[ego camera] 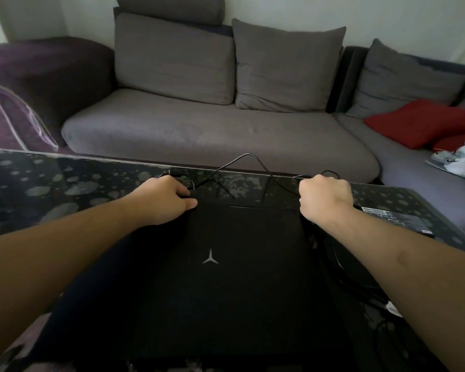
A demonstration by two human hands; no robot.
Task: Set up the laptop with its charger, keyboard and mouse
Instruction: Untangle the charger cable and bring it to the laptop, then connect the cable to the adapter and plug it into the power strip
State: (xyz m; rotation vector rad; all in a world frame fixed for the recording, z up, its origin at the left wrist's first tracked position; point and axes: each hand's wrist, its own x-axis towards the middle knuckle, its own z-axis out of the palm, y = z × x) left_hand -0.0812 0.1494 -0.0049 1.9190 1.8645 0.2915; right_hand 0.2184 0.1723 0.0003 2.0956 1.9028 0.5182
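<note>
Both hands are working a thin black cable (236, 167) behind the closed laptop (212, 264) at frame centre: left hand (164, 200) pinching, right hand (325, 194) fisted. Plugging in probably comes next.

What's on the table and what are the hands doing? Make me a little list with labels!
table: dark glossy top with pale speckles
laptop: black laptop, lid closed, lying flat, pale three-pointed logo on the lid
left hand: left hand at the laptop's far left corner, fingers closed on a thin black cable
right hand: right hand in a fist at the far right corner; what it holds is hidden
charger: black brick on the table, right of the laptop
behind: grey sofa, red cushion
</note>
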